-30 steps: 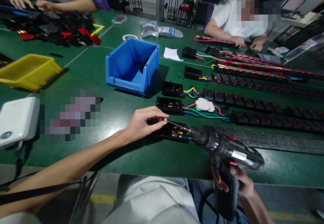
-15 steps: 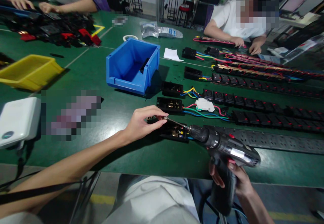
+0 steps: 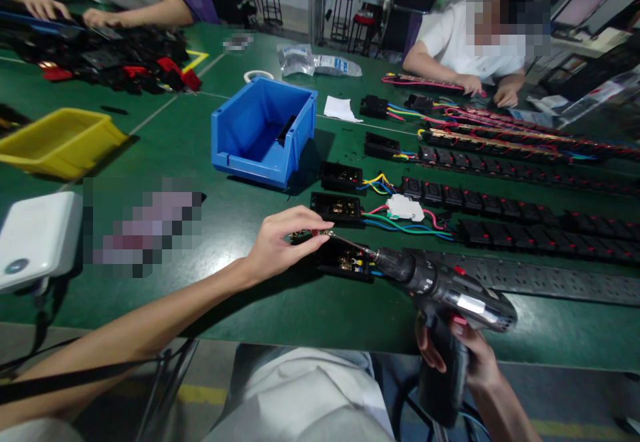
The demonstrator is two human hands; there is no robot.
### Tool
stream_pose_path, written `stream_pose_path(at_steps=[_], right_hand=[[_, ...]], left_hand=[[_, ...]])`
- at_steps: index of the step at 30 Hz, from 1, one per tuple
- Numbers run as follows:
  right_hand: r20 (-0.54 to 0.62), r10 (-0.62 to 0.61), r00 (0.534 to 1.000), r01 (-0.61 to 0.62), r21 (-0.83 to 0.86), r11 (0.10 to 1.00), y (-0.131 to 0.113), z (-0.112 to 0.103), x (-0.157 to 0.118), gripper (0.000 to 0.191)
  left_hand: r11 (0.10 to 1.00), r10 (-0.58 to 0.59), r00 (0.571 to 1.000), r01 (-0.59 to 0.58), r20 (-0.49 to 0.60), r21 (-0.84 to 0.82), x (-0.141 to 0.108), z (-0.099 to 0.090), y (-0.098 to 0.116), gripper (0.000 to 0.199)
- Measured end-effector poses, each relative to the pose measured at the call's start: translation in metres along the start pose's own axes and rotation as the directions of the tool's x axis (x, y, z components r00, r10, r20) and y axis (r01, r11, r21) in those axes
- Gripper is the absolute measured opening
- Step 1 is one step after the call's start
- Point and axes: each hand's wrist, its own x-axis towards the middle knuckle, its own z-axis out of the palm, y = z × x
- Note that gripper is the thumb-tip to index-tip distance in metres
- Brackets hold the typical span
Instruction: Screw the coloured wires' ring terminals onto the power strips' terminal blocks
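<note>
My right hand (image 3: 475,352) grips the handle of a black cordless drill (image 3: 450,289), whose long thin bit points left. At the bit's tip, the thumb and fingers of my left hand (image 3: 287,239) pinch a small metal piece, perhaps a screw, too small to make out fully. More small metal pieces show between those fingers. Just below them lies an open black box (image 3: 345,262) with brass contacts and wires, partly covered by my left hand. Behind it sits another open black box (image 3: 337,207), its red, green and blue wires running past a white piece (image 3: 405,207).
A blue bin (image 3: 260,139) stands behind my left hand. Rows of black socket strips (image 3: 540,235) extend right. At left are a yellow bin (image 3: 63,142) and a white device (image 3: 40,239). Two people's hands are busy across the green table (image 3: 240,315), near black-and-red parts (image 3: 110,59) and wires.
Both hands hold nearly the same pose. The drill and my right hand have shifted very slightly to the right.
</note>
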Motion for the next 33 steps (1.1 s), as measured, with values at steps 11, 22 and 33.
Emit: stream_pose_path(at_steps=[11, 22, 33], right_hand=[[-0.02, 0.003, 1.0, -0.003, 0.023, 1.0, -0.003, 0.003, 0.001, 0.049], [-0.091, -0.025, 0.996, 0.013, -0.13, 0.991, -0.007, 0.01, -0.011, 0.048], [-0.295, 0.008, 0.955, -0.16, -0.495, 0.854, -0.074, 0.013, -0.081, 0.045]], left_hand=[[0.997, 0.064, 0.996, -0.067, 0.057, 0.035, -0.003, 0.0, -0.004, 0.03], [0.992, 0.121, 0.988, -0.118, 0.097, -0.038, -0.001, -0.001, -0.007, 0.03], [0.978, 0.198, 0.931, -0.165, 0.307, -0.13, 0.019, 0.014, 0.012, 0.014]])
